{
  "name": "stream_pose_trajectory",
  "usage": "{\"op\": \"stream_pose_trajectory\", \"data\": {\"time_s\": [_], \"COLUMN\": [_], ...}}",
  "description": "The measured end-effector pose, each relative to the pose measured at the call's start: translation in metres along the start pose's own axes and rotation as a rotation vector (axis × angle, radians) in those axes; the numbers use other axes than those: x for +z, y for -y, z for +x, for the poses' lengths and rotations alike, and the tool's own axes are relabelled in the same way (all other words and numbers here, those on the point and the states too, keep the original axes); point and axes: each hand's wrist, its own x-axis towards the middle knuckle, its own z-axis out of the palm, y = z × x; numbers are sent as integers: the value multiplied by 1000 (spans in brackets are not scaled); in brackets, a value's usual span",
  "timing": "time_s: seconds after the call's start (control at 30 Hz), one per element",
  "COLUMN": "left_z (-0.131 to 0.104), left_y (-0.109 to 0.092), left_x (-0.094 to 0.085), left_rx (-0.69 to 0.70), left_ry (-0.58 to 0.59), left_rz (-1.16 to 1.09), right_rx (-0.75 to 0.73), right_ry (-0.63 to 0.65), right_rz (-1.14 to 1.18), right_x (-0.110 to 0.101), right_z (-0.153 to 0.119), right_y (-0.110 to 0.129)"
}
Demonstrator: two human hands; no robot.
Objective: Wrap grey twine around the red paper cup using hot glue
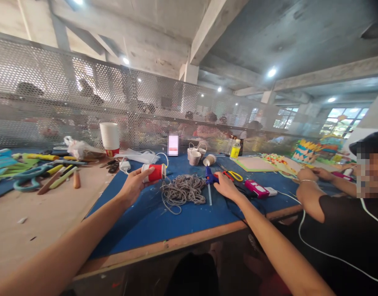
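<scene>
My left hand is closed round a red paper cup, which lies on its side in the grip above the blue mat. My right hand grips a blue glue gun, with a pale glue stick reaching down from it. Between both hands spreads a loose heap of grey cord. Just behind the glue gun, a cord-wrapped cup lies tipped over. Several similar cups with cord handles stand farther back.
A stack of white paper cups, blue-handled scissors and knives sit at left. Yellow-handled scissors, a magenta box and a yellow bottle are to the right. A phone stands against the perforated screen. A co-worker's arm rests at far right.
</scene>
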Motion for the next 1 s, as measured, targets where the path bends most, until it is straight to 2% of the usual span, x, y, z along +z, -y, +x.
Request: {"op": "stream_pose_trajectory", "data": {"time_s": [0.27,0.47,0.53,0.6,0.67,0.73,0.8,0.87,1.0], "left_z": [-1,-2,-2,-1,0,1,1,0,-1], "left_y": [-1,-2,-2,-2,-1,1,2,3,1], "left_x": [0,2,2,2,2,1,1,1,2], "left_rx": [-15,-12,-11,-10,-10,-9,-16,-30,-29], "left_ry": [26,4,14,25,34,47,65,72,85], "left_rz": [-12,-39,-50,-62,-75,-94,-121,-147,-184], "right_rx": [27,22,41,56,0,-174,-361,-459,-419], "right_ry": [36,41,1,-120,-273,-333,-297,-202,-49], "right_rz": [-67,-107,-133,-151,-97,79,319,466,381], "right_x": [5,6,5,1,-6,-14,-21,-24,-18], "right_z": [5,2,1,0,-1,-2,-3,-4,0], "right_y": [1,0,1,7,21,46,79,114,166]}}
